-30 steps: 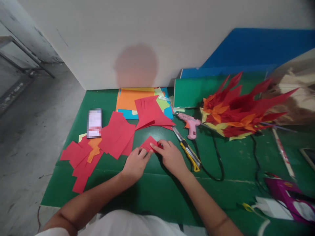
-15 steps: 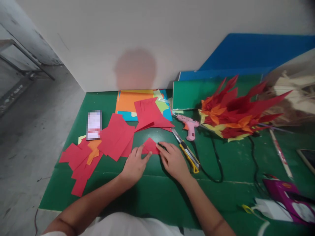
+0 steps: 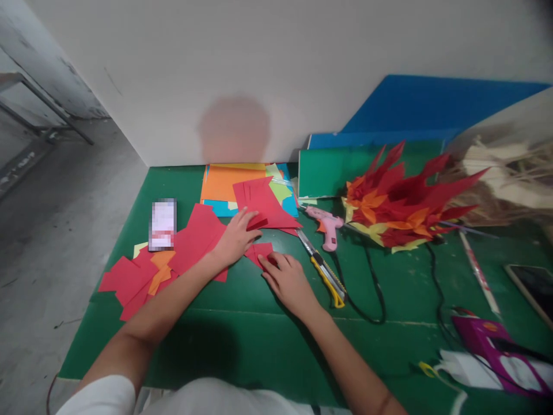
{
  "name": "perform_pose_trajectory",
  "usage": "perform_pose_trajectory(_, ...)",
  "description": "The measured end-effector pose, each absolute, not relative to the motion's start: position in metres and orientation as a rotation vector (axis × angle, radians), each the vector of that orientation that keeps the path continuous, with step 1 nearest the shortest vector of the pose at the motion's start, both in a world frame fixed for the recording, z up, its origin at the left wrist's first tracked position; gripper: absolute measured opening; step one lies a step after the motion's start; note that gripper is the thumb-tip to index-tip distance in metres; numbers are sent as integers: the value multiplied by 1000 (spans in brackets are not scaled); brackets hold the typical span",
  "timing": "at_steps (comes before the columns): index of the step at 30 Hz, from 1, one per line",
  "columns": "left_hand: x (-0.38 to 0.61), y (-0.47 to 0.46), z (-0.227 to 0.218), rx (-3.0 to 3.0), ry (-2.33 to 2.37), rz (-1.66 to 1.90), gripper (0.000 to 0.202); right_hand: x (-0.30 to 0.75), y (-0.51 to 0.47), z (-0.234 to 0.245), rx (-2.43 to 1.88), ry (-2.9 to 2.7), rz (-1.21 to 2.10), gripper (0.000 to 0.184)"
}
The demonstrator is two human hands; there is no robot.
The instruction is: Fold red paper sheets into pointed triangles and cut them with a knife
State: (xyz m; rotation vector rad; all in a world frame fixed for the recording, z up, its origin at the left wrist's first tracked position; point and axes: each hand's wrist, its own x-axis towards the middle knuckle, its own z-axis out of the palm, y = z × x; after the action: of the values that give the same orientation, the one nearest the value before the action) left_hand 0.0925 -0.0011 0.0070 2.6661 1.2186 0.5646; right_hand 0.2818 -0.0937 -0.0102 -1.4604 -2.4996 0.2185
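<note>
A small folded piece of red paper [image 3: 260, 249] lies on the green table in front of me, a crease visible across it. My right hand [image 3: 288, 283] rests at its lower right, fingertips pressing on the paper and fingers a little apart. Beyond it to the left, my left hand [image 3: 235, 239] is stretched out with fingers spread. Its fingertips are at the lower edge of a larger red paper sheet [image 3: 259, 199]; whether they touch it I cannot tell. More cut red paper [image 3: 199, 230] lies under and beside the left wrist.
A yellow utility knife [image 3: 324, 271] and a pink glue gun [image 3: 326, 223] with a black cord lie to the right. Behind are stacked coloured sheets [image 3: 220, 183] and a red-orange paper flame shape [image 3: 397, 202]. A phone [image 3: 163, 225] lies left; a purple box [image 3: 492, 346] sits front right.
My left hand has left the small red paper and moved up towards the larger red sheet. The right hand stays on the small paper, which has turned and shifted slightly left.
</note>
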Motion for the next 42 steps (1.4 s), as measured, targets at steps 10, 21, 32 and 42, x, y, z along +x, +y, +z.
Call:
perform_pose_trajectory(10, 100, 52, -3, 2723, 1247, 272, 58, 272, -88, -7, -1553, -2499, 186, 50)
perform_pose_trajectory(21, 102, 83, 9, 2901, 1037, -43, 51, 271, -85, -12, -1529, -2448, 162, 47)
perform_pose_trajectory(32, 94, 99, 31, 2617, 1032, -163, 101, 265, -67, -16, -1541, -2421, 169, 54)
perform_pose_trajectory(42, 104, 91, 31, 2928, 1001, -252, 79, 264, -66, -15, -1523, -2402, 204, 48)
